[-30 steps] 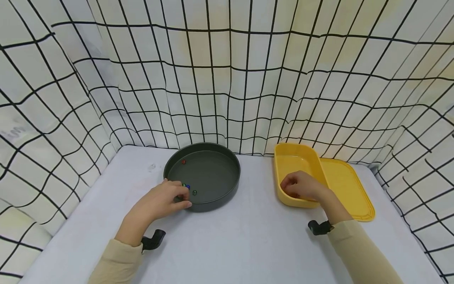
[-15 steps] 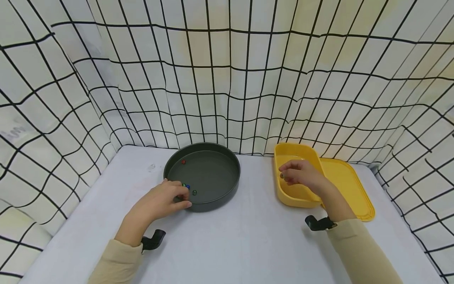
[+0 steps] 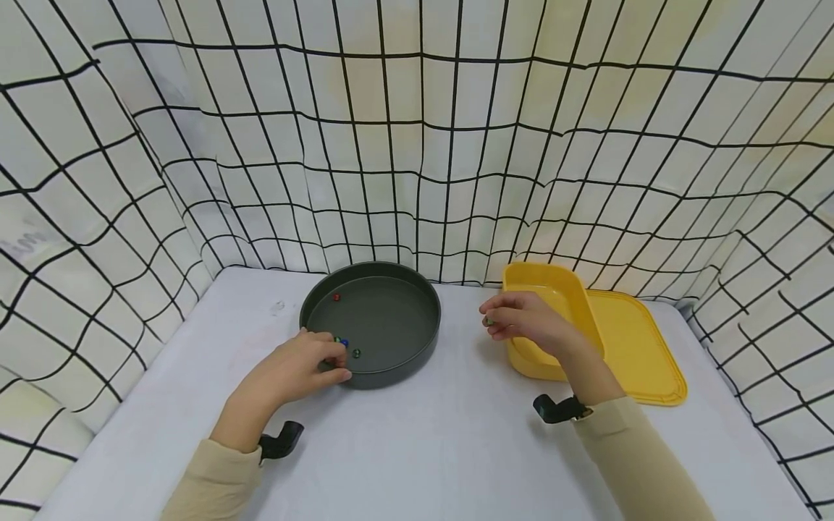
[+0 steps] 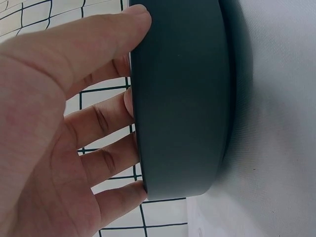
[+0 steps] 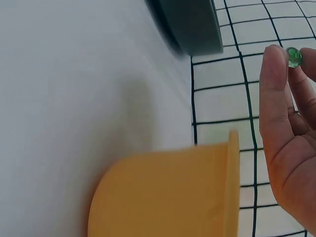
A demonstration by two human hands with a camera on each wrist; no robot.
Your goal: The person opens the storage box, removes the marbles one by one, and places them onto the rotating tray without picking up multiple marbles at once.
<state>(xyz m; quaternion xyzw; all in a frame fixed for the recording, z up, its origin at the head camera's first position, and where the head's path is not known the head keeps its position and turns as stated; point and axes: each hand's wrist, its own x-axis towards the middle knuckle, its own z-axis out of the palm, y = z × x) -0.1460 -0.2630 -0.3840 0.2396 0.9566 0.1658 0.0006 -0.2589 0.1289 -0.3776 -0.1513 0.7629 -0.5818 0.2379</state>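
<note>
My left hand [image 3: 296, 369] grips the near-left rim of a round dark grey pan [image 3: 384, 307], thumb outside and fingers over the edge in the left wrist view. Inside the pan lie a red marble [image 3: 336, 297], a blue marble [image 3: 344, 343] beside a green one partly behind the fingers, and a dark green marble [image 3: 356, 353]. My right hand [image 3: 528, 322] pinches a clear green marble [image 5: 294, 57] between thumb and fingertip. It hovers over the left edge of a yellow plastic container [image 3: 554, 278], hiding part of its inside.
A flat yellow lid [image 3: 641, 347] lies on the white table [image 3: 417, 449] right of the container, close against it. Black netting [image 3: 449, 174] over white cloth encloses the back and both sides. Table surface separates pan and container.
My right hand has risen out of the yellow container with a green marble and moved left past its edge. The left hand and pan stay put.
</note>
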